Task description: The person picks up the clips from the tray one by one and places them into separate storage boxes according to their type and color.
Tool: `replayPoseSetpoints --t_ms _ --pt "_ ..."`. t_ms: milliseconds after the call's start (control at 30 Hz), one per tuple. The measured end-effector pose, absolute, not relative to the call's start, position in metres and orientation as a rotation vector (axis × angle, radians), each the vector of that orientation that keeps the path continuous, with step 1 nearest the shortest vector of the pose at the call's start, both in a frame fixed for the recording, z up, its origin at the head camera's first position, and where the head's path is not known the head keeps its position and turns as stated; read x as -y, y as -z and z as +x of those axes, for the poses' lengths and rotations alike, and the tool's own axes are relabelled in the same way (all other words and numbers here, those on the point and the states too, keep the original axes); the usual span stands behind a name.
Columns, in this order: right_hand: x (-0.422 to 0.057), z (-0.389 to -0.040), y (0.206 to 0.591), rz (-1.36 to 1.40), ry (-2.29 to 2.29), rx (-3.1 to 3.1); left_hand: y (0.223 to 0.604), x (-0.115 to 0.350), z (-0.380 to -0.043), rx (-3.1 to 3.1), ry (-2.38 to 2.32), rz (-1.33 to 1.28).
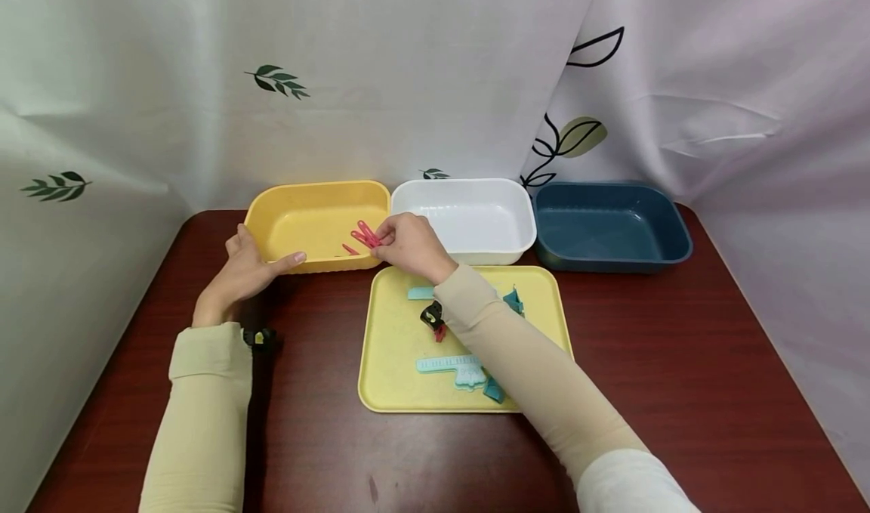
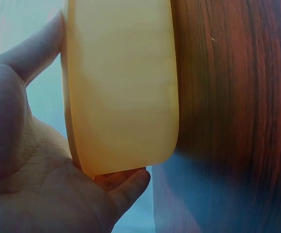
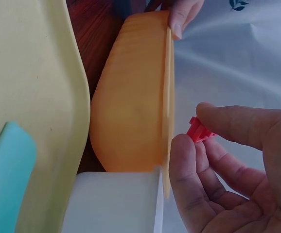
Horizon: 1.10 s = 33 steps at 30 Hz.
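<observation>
My right hand is over the right end of the yellow bin. Its thumb and fingertips pinch a red plastic clothespin, whose looped ends point up and left in the head view. Below it, more red clothespins lie inside the bin, partly hidden by the front wall. At the bin's front left corner, my left hand grips the rim. The left wrist view shows the thumb along the rim and the fingers around the end wall.
A white bin and a dark blue bin stand to the right. In front, a yellow tray bears a mint ruler, teal clips, a black clip and a small red piece. My right forearm crosses this tray.
</observation>
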State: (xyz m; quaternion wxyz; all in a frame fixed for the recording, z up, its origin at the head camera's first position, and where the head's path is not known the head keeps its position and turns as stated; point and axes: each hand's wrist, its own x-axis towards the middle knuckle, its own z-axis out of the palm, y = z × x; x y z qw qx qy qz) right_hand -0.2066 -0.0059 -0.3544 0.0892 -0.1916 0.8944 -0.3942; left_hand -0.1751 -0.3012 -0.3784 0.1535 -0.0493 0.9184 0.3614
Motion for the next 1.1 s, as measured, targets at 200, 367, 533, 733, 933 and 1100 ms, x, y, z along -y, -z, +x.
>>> replayPoseSetpoints --t_ms 200,367,533,733,933,1100 --pt "0.014 -0.211 0.357 -0.531 1.166 -2.674 0.379 0.301 -0.176 -2.629 -1.05 -0.145" --pt "0.019 -0.214 0.36 -0.507 1.146 -2.695 0.38 0.301 -0.177 -2.623 -1.066 -0.149" --pt "0.024 -0.216 0.361 -0.527 1.072 -2.762 0.381 0.302 -0.177 -2.629 -1.053 -0.148" --pt "0.03 -0.217 0.36 -0.516 1.022 -2.788 0.381 0.302 -0.177 -2.634 -1.057 -0.15" --pt "0.036 -0.217 0.36 -0.545 0.992 -2.818 0.381 0.301 -0.176 -2.625 -1.073 -0.156" --pt "0.04 -0.218 0.361 -0.522 0.941 -2.852 0.38 0.302 -0.176 -2.629 -1.065 -0.149"
